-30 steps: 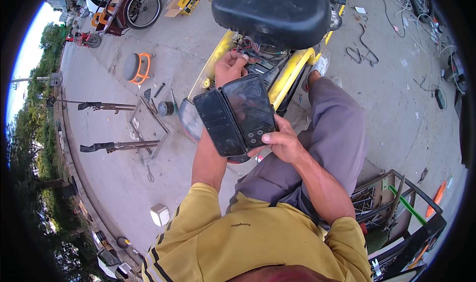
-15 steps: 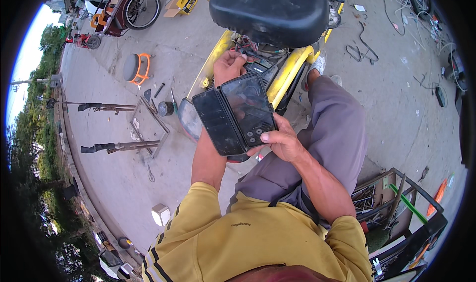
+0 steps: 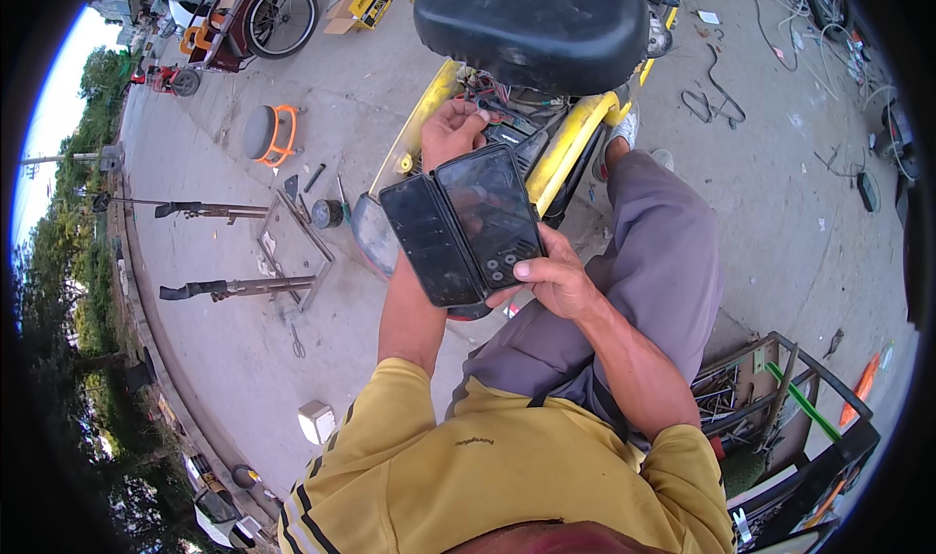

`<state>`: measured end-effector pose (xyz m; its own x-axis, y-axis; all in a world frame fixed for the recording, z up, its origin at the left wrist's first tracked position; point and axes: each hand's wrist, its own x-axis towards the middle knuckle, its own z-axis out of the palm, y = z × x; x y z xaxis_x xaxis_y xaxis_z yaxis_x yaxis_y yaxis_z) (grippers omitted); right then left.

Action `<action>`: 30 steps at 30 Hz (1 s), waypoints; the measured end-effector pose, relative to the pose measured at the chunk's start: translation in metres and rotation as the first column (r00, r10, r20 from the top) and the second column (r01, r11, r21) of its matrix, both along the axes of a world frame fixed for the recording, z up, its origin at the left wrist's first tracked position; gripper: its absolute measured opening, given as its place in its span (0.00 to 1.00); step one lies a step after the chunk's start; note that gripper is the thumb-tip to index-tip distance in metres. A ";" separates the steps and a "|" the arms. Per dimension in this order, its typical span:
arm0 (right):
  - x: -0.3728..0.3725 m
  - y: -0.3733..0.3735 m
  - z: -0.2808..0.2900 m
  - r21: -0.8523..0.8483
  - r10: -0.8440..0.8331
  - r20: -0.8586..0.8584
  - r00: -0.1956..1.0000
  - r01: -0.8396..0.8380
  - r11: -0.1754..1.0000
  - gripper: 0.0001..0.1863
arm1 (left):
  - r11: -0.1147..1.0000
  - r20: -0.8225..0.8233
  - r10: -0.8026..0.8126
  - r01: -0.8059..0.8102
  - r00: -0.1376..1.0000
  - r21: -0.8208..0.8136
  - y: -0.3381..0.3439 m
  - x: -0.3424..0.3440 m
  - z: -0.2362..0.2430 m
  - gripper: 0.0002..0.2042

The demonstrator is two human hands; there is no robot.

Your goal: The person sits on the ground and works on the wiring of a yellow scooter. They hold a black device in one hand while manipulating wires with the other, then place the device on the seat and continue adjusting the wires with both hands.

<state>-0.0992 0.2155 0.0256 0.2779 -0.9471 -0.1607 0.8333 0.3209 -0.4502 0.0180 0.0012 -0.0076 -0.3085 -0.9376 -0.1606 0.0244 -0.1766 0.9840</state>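
Note:
In my right hand [image 3: 558, 279] is a smartphone [image 3: 492, 208] in a black folding case, its cover [image 3: 427, 242] hanging open to the left. My thumb lies on the lower right of the dark, reflective face. Beyond the phone, my left hand [image 3: 453, 130] reaches to the bay under the seat of a yellow-framed scooter [image 3: 575, 140]. Its thumb and fingers are pinched together beside thin wires [image 3: 495, 94]; what they grip is too small to make out. The phone hides part of my left forearm. A black battery-like box [image 3: 515, 130] sits in the bay under the wires.
The black seat [image 3: 531, 28] overhangs the bay. To the left are an orange-legged stool [image 3: 270, 133], a metal frame [image 3: 310, 291], a dark round tin [image 3: 327, 213] and hand tools. A rack of tools [image 3: 751, 398] stands at my lower right. Cables [image 3: 717, 96] lie on the right-hand floor.

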 end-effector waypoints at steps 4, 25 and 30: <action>0.000 0.000 -0.002 0.001 -0.003 0.001 1.000 0.003 1.000 0.34 | 1.000 0.048 0.006 -0.006 0.999 -0.009 0.003 -0.002 0.007 0.08; -0.001 0.000 0.000 -0.014 0.009 -0.016 1.000 -0.009 1.000 0.36 | 0.999 0.078 0.010 -0.012 0.997 0.030 0.004 0.000 0.011 0.09; -0.001 0.000 0.000 -0.007 0.010 -0.010 1.000 -0.010 1.000 0.36 | 1.000 0.062 0.006 -0.007 0.998 0.017 0.005 -0.001 0.012 0.08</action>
